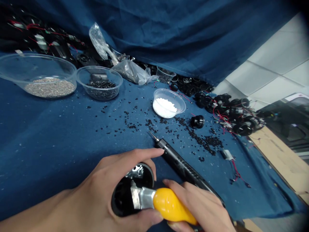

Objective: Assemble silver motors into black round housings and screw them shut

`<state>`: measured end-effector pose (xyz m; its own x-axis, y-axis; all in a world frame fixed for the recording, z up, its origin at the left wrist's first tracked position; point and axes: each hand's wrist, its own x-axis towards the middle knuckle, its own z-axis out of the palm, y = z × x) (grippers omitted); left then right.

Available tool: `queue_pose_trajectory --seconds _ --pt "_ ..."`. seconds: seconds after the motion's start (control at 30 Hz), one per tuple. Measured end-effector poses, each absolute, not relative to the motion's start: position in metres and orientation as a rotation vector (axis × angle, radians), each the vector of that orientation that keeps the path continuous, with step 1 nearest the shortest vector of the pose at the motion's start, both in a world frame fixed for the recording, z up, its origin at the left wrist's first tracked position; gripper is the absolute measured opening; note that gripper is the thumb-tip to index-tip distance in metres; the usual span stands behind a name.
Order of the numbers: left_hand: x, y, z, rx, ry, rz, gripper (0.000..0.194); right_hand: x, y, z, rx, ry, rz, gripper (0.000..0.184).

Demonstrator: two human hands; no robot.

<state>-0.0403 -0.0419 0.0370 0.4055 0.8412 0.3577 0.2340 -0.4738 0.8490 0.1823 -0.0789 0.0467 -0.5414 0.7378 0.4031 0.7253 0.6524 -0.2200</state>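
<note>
Blue cloth (48, 135) beneath; black cup (123, 196) cradled in left hand (101, 185).

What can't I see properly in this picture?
All in the head view:
- Black cup: outer side, mostly covered by the left hand.
- Black screwdriver: lower end, behind the right hand.
- Black bits: too small to identify.

Yellow handle (169, 204), silvery blade (135, 197), cup (123, 198) seemingly black.

Blue cloth (55, 129) covers the counter (79, 151); a blue curtain (169, 35) hangs behind. Pale tiles (270, 64) show at upper right, a tan panel (275, 153) along the counter's right side.
</note>
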Motion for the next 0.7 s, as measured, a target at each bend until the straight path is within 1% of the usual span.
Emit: queue_pose_trajectory --seconds 0.13,0.3,0.37,0.5,0.63,0.7 --pt "-0.04 -0.04 0.037 1.951 0.914 1.129 0.069 0.186 -0.079 0.04 -1.11 -2.38 0.028 0.039" --pt "-0.042 -0.038 0.042 2.009 0.9 1.036 0.084 0.193 -0.079 0.04 -1.091 -2.43 0.018 0.04" --pt "-0.043 -0.037 0.042 2.026 0.914 1.015 0.086 0.194 -0.08 0.042 -1.091 -2.44 0.015 0.041" --pt "-0.042 -0.04 0.04 2.039 0.933 1.017 0.084 0.193 -0.08 0.044 -1.083 -2.442 0.029 0.04" --pt "-0.041 -0.043 0.04 2.067 0.978 1.036 0.075 0.192 -0.079 0.041 -1.097 -2.422 0.029 0.038" --pt "-0.042 -0.042 0.042 2.06 0.98 1.032 0.074 0.192 -0.079 0.04 -1.09 -2.425 0.068 0.038"
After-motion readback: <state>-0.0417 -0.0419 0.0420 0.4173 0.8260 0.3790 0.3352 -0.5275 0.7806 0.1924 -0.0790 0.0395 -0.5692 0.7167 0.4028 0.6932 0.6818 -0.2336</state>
